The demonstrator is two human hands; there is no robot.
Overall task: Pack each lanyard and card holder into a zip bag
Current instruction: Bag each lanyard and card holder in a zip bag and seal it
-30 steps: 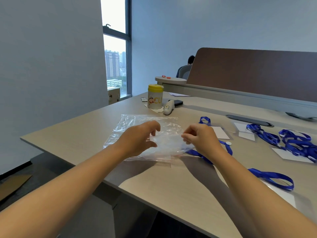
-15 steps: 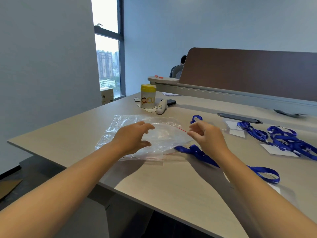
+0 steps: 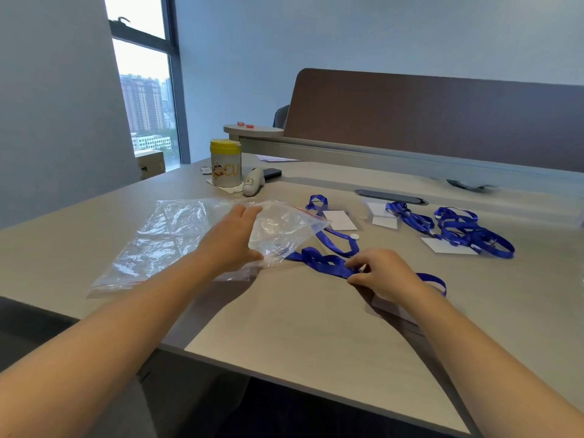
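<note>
Blue woven ribbon, the lanyard (image 3: 328, 263) lies limp along the desk (image 3: 284, 327), its long axis running left toward the crinkly clear zip bag (image 3: 284, 229) whose mouth the left hand (image 3: 234, 241) holds up, while the right hand (image 3: 382, 273), nearer, pinches the strap.

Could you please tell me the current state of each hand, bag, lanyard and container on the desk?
Left hand: holds the top zip bag, lifting it.
Top zip bag: empty, mouth raised toward the lanyards.
Right hand: pinches the nearest lanyard.
Nearest lanyard: unpacked, lying on the desk.
Far lanyards: unpacked, heaped.
Yellow-lidded canister: upright, lid on.
</note>
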